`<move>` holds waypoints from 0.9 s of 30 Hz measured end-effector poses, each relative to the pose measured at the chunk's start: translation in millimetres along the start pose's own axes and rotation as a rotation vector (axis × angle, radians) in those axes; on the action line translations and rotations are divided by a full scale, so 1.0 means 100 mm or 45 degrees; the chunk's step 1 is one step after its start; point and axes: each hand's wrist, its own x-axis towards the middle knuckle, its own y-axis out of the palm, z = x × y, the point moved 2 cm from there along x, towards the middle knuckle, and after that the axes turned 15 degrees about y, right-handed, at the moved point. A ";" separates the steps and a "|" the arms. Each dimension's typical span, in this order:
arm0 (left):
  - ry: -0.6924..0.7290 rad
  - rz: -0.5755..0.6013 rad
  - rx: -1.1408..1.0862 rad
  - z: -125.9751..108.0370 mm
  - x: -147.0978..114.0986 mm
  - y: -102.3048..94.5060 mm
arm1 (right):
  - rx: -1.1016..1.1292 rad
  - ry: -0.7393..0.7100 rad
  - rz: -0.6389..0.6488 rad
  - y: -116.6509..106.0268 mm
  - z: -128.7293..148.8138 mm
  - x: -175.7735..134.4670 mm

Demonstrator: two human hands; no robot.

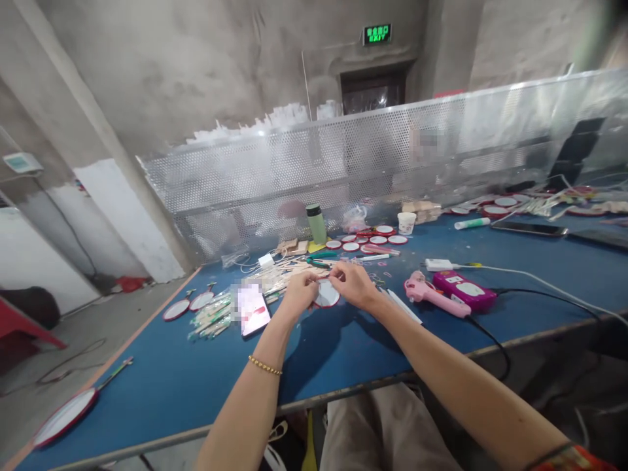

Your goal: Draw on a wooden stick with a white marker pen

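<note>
Over the middle of the table, a white disc with a red rim (328, 294) sits between my two hands, its upper edge partly hidden by fingers. My left hand (300, 288) is closed in a pinch at the disc's left side. At its upper right edge, my right hand (354, 282) is also pinched closed; anything small between those fingertips is hidden. Just behind the hands lie green-handled pliers (321, 257) and a spread of thin wooden sticks (279, 275). A lit phone (254, 309) lies left of my left hand.
A pink glue gun (434, 296) and purple box (465, 290) lie at right with cables. Red-rimmed fans with handles (66, 417) lie at left, near wrapped sticks (213, 315). Behind stand a green bottle (316, 224), a paper cup (406, 223) and a perforated metal screen (275, 176).
</note>
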 end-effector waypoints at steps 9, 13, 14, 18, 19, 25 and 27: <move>-0.050 -0.067 0.140 -0.01 0.00 -0.05 | -0.328 0.263 -0.025 -0.09 -0.01 -0.02; -0.070 -0.062 0.030 -0.05 0.00 -0.06 | -0.334 0.269 0.034 -0.10 -0.03 0.00; -0.078 -0.056 0.005 -0.06 0.00 -0.05 | -0.313 0.253 0.046 -0.10 -0.03 0.00; -0.146 -0.043 -0.027 -0.12 -0.01 -0.03 | -0.198 0.151 0.104 -0.08 -0.04 0.00; -0.141 -0.046 -0.028 -0.13 -0.01 -0.02 | -0.189 0.136 0.107 -0.07 -0.04 0.00; -0.126 -0.038 -0.039 -0.13 -0.03 0.04 | -0.233 0.150 0.108 -0.07 -0.05 -0.02; -0.148 -0.036 -0.041 -0.11 -0.04 0.05 | -0.250 0.150 0.109 -0.06 -0.05 -0.03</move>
